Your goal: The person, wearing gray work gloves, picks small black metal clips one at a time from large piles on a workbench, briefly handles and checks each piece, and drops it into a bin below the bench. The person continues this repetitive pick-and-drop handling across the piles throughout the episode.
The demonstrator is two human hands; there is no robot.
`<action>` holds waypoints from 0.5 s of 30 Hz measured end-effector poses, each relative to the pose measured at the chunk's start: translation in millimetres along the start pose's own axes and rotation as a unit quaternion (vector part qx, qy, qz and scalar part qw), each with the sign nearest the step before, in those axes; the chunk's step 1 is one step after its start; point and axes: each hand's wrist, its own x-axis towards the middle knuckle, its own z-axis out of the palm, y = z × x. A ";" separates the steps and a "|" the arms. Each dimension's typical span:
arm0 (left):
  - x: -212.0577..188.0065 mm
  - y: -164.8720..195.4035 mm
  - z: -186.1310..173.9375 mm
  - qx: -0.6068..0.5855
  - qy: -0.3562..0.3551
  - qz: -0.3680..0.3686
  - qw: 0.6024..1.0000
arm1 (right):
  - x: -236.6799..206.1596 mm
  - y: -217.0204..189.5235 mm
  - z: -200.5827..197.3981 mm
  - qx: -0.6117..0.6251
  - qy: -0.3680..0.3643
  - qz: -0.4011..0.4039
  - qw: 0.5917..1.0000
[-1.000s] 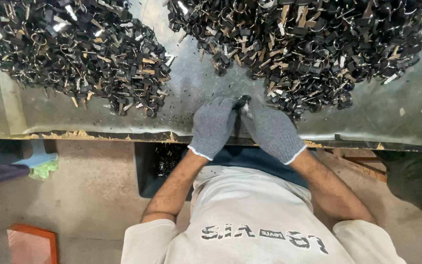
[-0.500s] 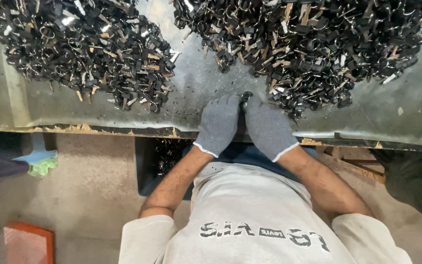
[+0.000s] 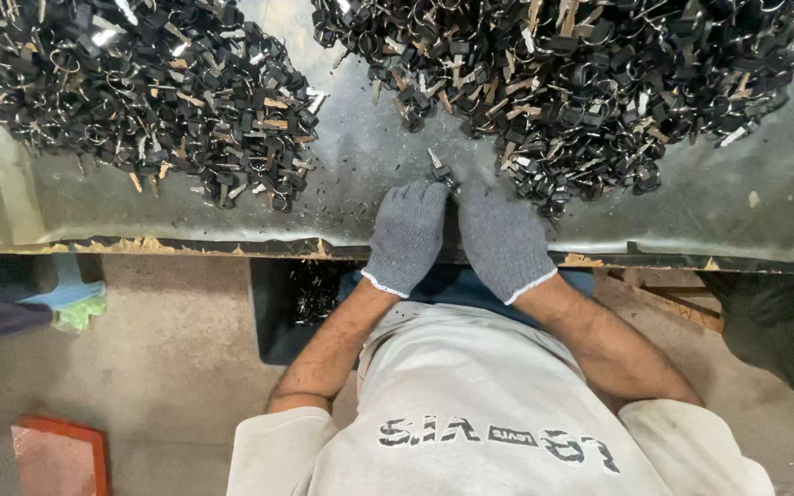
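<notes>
both hands wear grey knit gloves and meet over the near edge of the metal table. the left hand and the right hand close their fingertips together on a small black part with a metal tip, held just above the tabletop between the two heaps. a left pile of black parts and a right pile of black parts lie beyond. a dark bin sits under the table
</notes>
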 end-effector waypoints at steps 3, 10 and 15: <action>0.6 -1.2 -2.1 -0.039 0.028 -0.017 0.999 | 0.7 6.2 -3.0 0.216 -0.042 0.011 0.975; -1.1 -4.5 3.2 -0.043 0.014 -0.015 0.999 | -13.3 -10.6 17.7 -0.019 0.011 -0.011 1.000; -1.0 -7.3 4.3 -0.068 0.009 0.017 0.997 | -8.6 -0.9 39.5 0.135 -0.084 -0.009 0.987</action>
